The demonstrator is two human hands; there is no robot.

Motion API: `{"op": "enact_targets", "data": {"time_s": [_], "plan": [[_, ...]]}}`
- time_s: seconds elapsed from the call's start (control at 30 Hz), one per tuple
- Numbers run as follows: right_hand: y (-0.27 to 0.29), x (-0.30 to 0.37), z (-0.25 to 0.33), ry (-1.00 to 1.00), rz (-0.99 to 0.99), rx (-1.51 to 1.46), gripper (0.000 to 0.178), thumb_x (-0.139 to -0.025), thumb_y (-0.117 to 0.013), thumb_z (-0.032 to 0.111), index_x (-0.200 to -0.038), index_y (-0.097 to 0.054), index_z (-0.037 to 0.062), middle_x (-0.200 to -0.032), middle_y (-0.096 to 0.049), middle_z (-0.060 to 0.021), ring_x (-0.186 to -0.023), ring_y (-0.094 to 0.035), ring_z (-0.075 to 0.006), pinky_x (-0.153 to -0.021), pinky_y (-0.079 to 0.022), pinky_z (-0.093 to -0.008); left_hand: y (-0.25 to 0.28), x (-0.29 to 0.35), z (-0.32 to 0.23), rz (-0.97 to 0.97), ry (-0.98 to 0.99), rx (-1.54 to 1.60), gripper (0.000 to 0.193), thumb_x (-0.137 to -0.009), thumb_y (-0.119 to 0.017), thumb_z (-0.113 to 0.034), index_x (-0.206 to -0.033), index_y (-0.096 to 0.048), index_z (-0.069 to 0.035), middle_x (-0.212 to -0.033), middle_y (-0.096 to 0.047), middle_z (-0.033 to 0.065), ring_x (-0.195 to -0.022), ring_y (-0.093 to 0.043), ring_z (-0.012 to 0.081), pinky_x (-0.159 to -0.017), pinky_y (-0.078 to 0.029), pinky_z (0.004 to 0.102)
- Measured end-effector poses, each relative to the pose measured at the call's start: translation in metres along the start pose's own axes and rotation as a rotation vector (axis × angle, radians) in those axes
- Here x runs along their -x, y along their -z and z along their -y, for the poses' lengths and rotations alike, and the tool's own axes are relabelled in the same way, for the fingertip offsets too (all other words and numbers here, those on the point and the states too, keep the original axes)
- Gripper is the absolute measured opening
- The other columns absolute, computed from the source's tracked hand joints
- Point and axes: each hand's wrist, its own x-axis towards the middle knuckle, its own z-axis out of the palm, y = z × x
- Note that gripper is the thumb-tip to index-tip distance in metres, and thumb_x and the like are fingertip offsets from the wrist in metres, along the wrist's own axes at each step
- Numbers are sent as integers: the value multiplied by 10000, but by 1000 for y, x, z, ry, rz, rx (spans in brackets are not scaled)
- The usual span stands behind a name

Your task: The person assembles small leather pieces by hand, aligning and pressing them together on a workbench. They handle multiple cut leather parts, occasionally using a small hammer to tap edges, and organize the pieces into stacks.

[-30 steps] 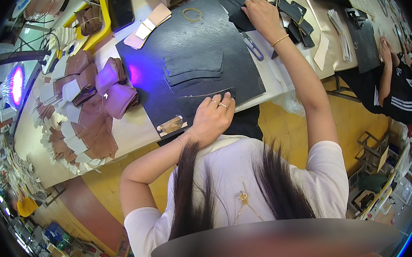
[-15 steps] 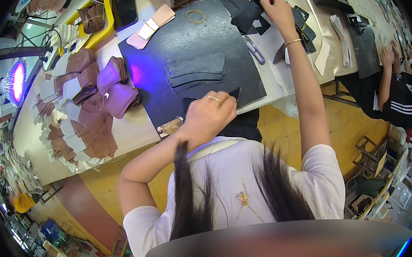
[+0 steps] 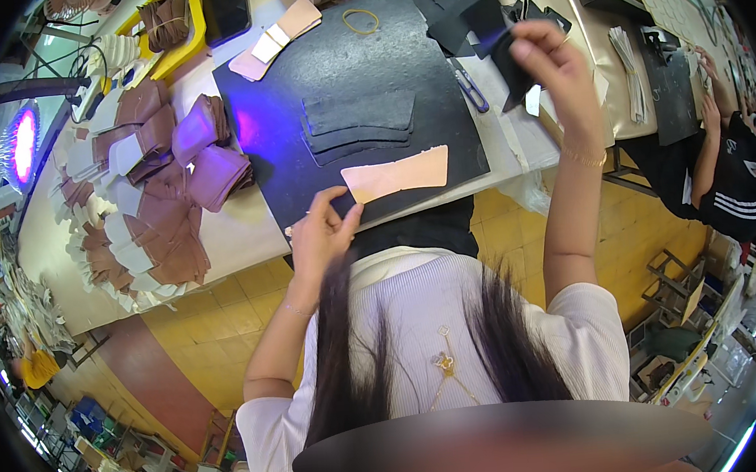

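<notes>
A pale pink, flared strip, probably leather (image 3: pixel 397 175), lies flat at the near edge of the black mat (image 3: pixel 438 96). My left hand (image 3: pixel 322 232) is at the strip's left end, with thumb and forefinger apart and the fingertips at its lower corner. On the right, my right hand (image 3: pixel 561 72) is raised, with thumb and forefinger closed on a black leather piece (image 3: pixel 511 76) that hangs below the fingertips. Other black pieces (image 3: pixel 450 32) lie just beyond it. Dark, curved pieces (image 3: pixel 359 121) are stacked mid-mat.
Brown and white leather pieces (image 3: pixel 153 184) spread in bundles at the left, near a glowing lamp (image 3: pixel 26 150). Small snips (image 3: pixel 471 91) lie right of the mat. A rubber band (image 3: pixel 361 22) and pink strips (image 3: pixel 275 40) sit at its far side. A co-worker (image 3: pixel 731 160) is at the far right.
My left hand has drawn back left from a black piece; a pink strip now shows there. My right hand has moved nearer and to the right with a black piece.
</notes>
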Motion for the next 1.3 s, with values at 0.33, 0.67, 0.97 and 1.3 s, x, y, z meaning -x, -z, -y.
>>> {"op": "enact_targets", "data": {"time_s": [0.33, 0.67, 0.97, 1.3], "plan": [[-83, 69, -15, -156, 711, 148, 264, -847, -766, 163, -1053, -696, 12, -803, -702, -70, -741, -662, -132, -695, -509, -282, 23, -10, -5, 189, 100, 624, 221, -923, -699, -75, -1104, -647, 39, -831, -650, 41, -785, -685, 129, -616, -594, 235], [-63, 103, -52, -678, 301, -105, 179, -917, -734, 157, -938, -639, 7, -731, -648, -4, -655, -647, -66, -605, -522, -201, 11, -2, 8, 87, 184, 556, 139, -958, -670, -129, -944, -631, 4, -723, -664, 75, -615, -690, 151, -550, -561, 226], [-71, 94, -54, -670, 83, 160, 241, -896, -766, 216, -846, -633, 21, -675, -658, -23, -566, -638, -70, -507, -480, -183, 8, -32, -1, 88, 202, 295, 240, -959, -674, -206, -911, -651, 28, -631, -644, 58, -485, -624, 104, -423, -457, 220], [-75, 84, -51, -682, 95, 306, 255, -893, -765, 216, -844, -668, -15, -669, -687, -48, -570, -670, -83, -499, -511, -201, 7, -34, -5, 58, 224, 257, 253, -952, -684, -209, -893, -656, 35, -585, -622, 47, -417, -554, 75, -373, -399, 221]]}}
